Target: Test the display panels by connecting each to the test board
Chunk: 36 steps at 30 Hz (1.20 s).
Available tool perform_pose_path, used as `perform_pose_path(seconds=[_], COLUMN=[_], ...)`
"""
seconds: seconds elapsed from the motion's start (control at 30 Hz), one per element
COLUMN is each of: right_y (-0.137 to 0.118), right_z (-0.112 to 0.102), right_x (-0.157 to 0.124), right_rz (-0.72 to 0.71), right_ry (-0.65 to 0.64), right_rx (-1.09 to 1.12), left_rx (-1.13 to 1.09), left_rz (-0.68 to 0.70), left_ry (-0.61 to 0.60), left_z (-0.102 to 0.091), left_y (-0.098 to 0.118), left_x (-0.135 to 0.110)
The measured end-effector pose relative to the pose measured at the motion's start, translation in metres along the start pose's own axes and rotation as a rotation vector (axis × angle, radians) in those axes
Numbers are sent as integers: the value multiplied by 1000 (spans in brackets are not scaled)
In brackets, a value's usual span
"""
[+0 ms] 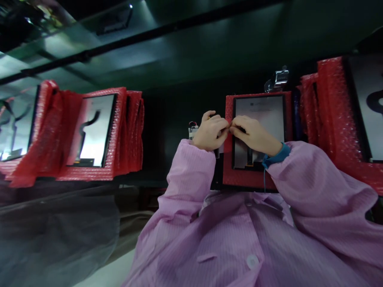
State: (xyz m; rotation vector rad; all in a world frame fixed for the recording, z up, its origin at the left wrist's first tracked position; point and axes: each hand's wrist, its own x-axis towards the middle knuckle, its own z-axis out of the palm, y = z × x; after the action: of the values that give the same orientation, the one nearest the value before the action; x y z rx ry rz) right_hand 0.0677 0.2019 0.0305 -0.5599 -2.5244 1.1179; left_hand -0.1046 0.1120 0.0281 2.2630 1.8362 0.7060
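My left hand (209, 133) and my right hand (253, 133) meet fingertip to fingertip at the left edge of a flat display panel (260, 119) lying on a red bubble-wrap sheet (229, 159). Both hands have their fingers pinched together; what they pinch is too small to make out. The right hand rests over the panel's left side, and the left hand hovers just off the sheet, beside a small white and black device (193, 129). Pink sleeves cover both arms, with a blue cuff (277, 155) at the right wrist.
A stack of red bubble-wrap sheets with a panel (95, 131) on top lies at the left. Another wrapped pile (338, 115) with a panel stands at the right. A small metal counter (279, 77) sits behind the middle panel. The work surface (179, 52) is dark.
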Motion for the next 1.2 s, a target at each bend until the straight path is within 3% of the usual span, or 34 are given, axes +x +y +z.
perform_pose_path(seconds=[0.13, 0.23, 0.3, 0.37, 0.43, 0.47, 0.5, 0.67, 0.73, 0.9, 1.2], right_y=[-4, -7, -5, 0, 10, 16, 23, 49, 51, 48, 43], right_z=[-6, -16, -24, -31, -38, -40, -42, -42, -40, -38, -40], right_x=[-1, -3, -4, -5, -4, -3, -2, 6, 11, 26, 40], right_rz=[16, 56, 101, 145, 170, 180, 191, 219, 224, 287, 388], right_ry=[-19, -20, 26, 160, 324, 379, 408, 356, 328, 260, 208], right_rx=[47, 136, 239, 303, 200, 90, -35, -426, -499, -625, -691], left_rx=[-52, -104, -131, -127, -104, -93, -90, -109, -105, -97, -122], left_rz=[1, -79, -180, -284, -353, -366, -364, -256, -274, -310, -344], left_ry=[47, 154, 327, 599, 834, 888, 865, 264, 138, 174, 241], left_z=[-3, -8, -10, -10, -9, -7, -4, 33, 51, 74, 76], left_y=[0, -3, -3, 2, 17, 28, 41, 106, 119, 124, 122], left_x=[0, 0, 0, -2, -8, -13, -20, -64, -78, -90, -90])
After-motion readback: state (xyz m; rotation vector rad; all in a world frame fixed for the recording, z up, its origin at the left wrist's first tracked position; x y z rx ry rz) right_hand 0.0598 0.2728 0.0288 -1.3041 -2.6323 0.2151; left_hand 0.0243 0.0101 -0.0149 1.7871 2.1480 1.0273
